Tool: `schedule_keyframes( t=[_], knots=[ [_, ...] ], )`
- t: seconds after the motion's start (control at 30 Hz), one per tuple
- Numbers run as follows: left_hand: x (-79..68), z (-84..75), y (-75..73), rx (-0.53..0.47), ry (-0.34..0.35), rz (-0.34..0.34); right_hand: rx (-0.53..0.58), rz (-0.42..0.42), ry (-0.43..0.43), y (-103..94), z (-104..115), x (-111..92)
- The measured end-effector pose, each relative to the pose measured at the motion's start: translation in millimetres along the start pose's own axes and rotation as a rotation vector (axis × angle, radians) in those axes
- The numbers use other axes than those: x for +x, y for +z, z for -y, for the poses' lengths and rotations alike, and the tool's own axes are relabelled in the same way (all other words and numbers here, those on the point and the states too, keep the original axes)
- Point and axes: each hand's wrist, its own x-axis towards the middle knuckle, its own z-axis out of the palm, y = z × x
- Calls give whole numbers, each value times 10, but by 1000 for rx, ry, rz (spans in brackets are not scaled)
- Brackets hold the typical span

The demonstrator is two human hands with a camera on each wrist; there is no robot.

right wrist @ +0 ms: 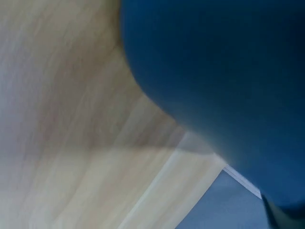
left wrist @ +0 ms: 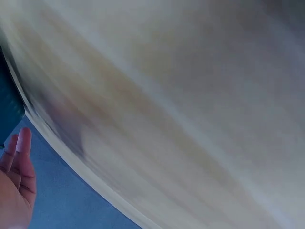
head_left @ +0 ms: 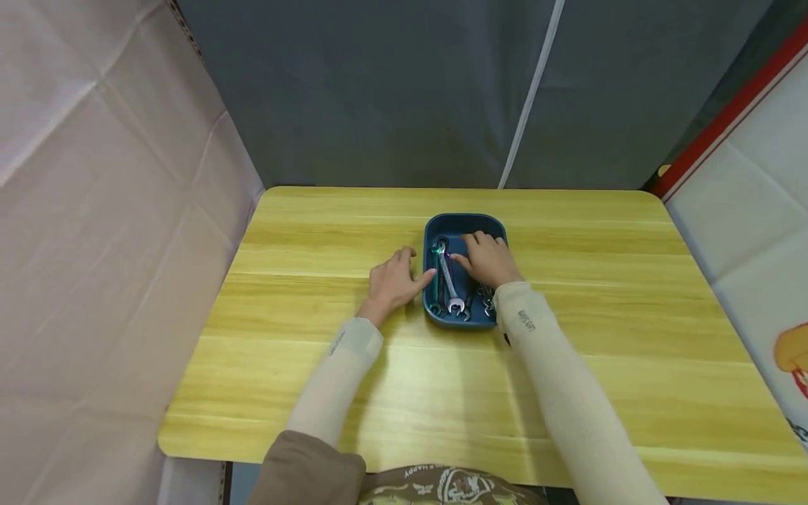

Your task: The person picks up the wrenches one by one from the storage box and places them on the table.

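A dark blue tray (head_left: pixel 463 220) with rounded corners stands on the table. In its left half lie several wrenches, among them a silver open-ended wrench (head_left: pixel 449 284) and a green one (head_left: pixel 435 280). Small shiny metal pieces (head_left: pixel 487 298) lie at its lower right, partly hidden by my right wrist. My right hand (head_left: pixel 491 261) reaches into the tray's right side, thumb and fingers apart and slightly bent, with nothing visible between them. Just left of the tray hovers my left hand (head_left: pixel 393 282), fingers spread and thumb close to the rim. The left wrist view shows its fingers (left wrist: pixel 24 142) extended near the tray's edge.
The wooden table (head_left: pixel 303 337) has rounded corners. A grey curtain (head_left: pixel 379 98) hangs behind it, a pale cloth (head_left: pixel 126 245) at the left, and a white panel with a red border (head_left: pixel 732 116) at the right.
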Motion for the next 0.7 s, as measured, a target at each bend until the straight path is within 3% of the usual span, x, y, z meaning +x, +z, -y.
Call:
schedule_keyframes(
  t=[0.27, 0.7],
  knots=[
    [-33, -15, 12, 43, 35, -22, -2, 46, -42, 119, 50, -11],
    [-26, 12, 16, 40, 59, 24, -53, 161, -63, 227, 184, 28]
  ],
)
